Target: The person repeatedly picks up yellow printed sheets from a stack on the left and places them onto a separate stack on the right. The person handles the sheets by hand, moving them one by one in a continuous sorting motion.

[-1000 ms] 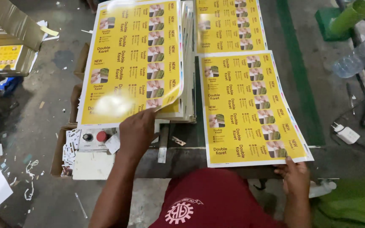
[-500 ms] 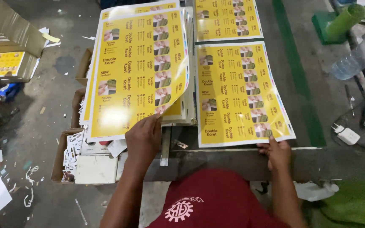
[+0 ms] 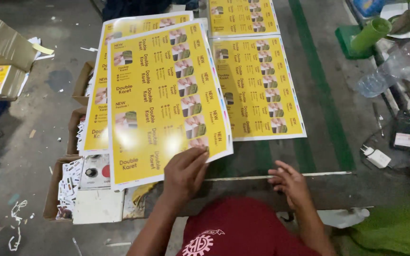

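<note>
Head view: yellow printed sheet in left hand

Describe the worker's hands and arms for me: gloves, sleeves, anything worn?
Both the left hand and the right hand are bare, with no gloves, rings or watch visible. The forearms are uncovered. The person wears a dark red shirt with a white gear-shaped emblem.

Printed sheet: yellow, repeating photo-label grid, white border. Bench: dark grey, green stripes. Shirt: maroon, white emblem.
</note>
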